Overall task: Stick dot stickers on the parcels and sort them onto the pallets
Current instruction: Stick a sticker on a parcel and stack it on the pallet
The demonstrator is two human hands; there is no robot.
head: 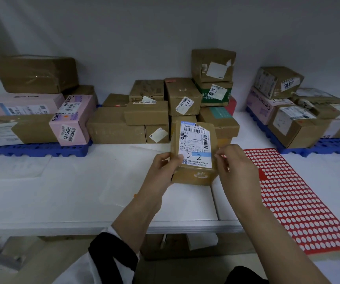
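Small brown parcel [193, 175] held upright before you, white shipping label facing you, "3-2" handwritten on it. Your left hand [163, 169] grips left edge; right hand [236, 165] pinches right edge. Sticker sheet [292, 197], red with white dots, flat at right. Left pallet [38, 150] and right pallet [333, 146], blue, loaded with boxes. Parcel pile [115, 126] between them.
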